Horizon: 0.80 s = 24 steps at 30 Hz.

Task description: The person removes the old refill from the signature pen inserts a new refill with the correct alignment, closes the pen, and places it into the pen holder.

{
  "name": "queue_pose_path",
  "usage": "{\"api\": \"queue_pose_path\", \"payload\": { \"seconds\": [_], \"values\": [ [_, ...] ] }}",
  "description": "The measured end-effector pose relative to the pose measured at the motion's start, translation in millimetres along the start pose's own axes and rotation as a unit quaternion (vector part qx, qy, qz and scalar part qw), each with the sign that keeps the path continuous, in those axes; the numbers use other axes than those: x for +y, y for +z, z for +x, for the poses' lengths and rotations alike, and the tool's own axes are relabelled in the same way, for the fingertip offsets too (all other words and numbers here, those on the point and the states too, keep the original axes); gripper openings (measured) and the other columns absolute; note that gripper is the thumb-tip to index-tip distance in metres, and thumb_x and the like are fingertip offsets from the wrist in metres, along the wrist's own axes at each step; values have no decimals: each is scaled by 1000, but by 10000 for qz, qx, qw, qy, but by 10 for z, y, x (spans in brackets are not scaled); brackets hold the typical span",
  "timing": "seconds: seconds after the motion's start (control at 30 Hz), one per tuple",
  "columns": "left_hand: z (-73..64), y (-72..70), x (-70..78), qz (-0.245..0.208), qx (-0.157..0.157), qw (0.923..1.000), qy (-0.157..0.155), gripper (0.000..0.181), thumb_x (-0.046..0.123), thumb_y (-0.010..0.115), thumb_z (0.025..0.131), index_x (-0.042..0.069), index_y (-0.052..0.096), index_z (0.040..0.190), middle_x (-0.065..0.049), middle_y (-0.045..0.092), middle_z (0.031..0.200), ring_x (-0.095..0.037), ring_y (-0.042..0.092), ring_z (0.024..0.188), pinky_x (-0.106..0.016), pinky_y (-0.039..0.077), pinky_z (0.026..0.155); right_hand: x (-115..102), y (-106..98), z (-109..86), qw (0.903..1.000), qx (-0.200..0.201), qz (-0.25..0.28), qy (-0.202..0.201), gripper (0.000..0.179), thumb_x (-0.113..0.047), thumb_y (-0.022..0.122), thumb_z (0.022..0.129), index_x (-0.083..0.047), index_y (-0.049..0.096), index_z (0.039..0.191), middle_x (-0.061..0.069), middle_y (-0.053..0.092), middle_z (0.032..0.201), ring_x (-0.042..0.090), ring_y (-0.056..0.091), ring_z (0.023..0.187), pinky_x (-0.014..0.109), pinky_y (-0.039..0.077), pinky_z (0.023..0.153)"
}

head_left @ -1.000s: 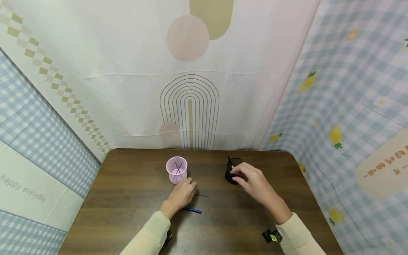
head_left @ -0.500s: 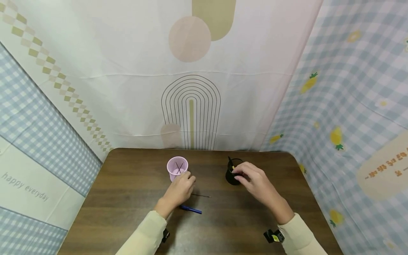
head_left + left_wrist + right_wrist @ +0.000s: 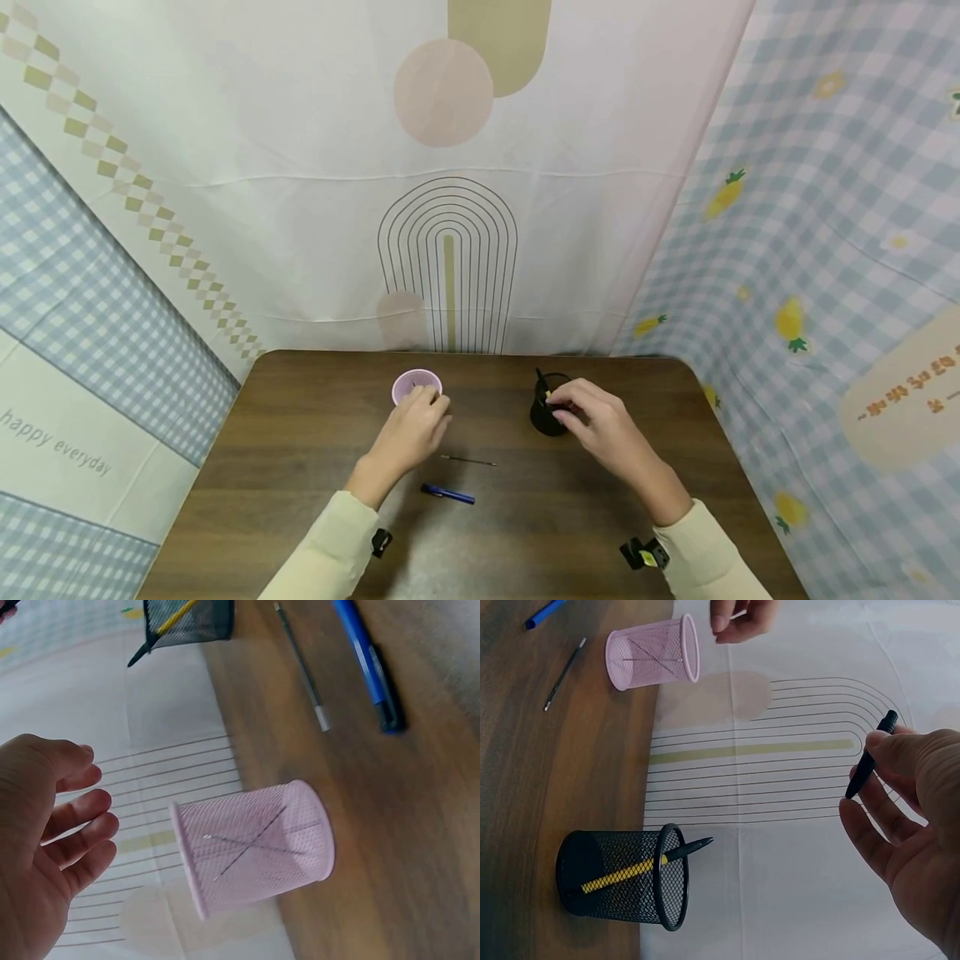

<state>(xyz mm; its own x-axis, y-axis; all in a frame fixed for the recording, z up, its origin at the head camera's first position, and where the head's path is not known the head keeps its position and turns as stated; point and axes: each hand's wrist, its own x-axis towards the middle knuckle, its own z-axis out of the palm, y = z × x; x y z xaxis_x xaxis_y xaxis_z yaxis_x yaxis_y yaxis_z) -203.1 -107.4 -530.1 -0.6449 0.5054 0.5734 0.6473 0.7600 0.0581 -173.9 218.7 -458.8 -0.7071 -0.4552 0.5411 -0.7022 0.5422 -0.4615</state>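
1. Blue pen [image 3: 448, 494], between the counter's [image 3: 540, 533] side edges.
2. Thin refill [image 3: 469, 460] just beyond.
3. Right hand [image 3: 603, 425] pinches a black pen piece [image 3: 871, 756] near the black cup [image 3: 622, 896].
4. Left hand [image 3: 408, 429], loosely curled, holding nothing, by the pink cup [image 3: 262, 866].
5. Both cups: near the far edge.

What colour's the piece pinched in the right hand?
The piece looks black; clearest in the right wrist view.

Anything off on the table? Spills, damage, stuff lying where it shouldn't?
No spill or damage visible. Slightly odd: one thin rod lies loose on the table near the blue pen, while two similar rods sit crossed inside the pink mesh cup.
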Motion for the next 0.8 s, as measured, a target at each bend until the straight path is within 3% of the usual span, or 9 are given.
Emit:
{"api": "queue_pose_path", "payload": {
  "seconds": [0.2, 0.4, 0.63, 0.8],
  "values": [
    [47, -119, -66, 17, 145, 9999, -11, 18, 12, 82, 85, 7, 65, 90, -8, 59, 87, -27, 58, 80, -39, 52, 73, -6, 1, 7, 10000, 33, -57, -3, 30, 3, 79, 85, -12, 71, 110, -2, 69, 112, 9, 67, 91, 16, 53, 73],
    [69, -158, -146, -29, 252, 9997, -24, 16, 9, 80, 82, 6, 65, 89, -13, 64, 92, -34, 65, 91, -47, 55, 87, 2, 8, 12, 9999, 42, -119, -30, 29, 3, 80, 84, -10, 72, 109, -1, 70, 110, 9, 68, 90, 18, 55, 72],
    [56, -129, -231, -142, 246, 9992, -278, 16, 9, 80, 82, 5, 68, 92, -14, 68, 98, -34, 64, 88, -46, 56, 78, -4, 14, 21, 9998, 69, -147, -66, 29, 5, 80, 83, -9, 72, 108, -1, 70, 109, 10, 68, 87, 19, 56, 70],
    [56, -84, -287, -249, 66, 9980, -571, 18, 8, 81, 84, 4, 66, 94, -12, 65, 94, -32, 62, 84, -45, 55, 75, 5, 19, 23, 9998, 89, -168, -109, 30, 4, 80, 84, -11, 72, 108, -1, 70, 109, 10, 68, 87, 21, 56, 69]
  ]
}}
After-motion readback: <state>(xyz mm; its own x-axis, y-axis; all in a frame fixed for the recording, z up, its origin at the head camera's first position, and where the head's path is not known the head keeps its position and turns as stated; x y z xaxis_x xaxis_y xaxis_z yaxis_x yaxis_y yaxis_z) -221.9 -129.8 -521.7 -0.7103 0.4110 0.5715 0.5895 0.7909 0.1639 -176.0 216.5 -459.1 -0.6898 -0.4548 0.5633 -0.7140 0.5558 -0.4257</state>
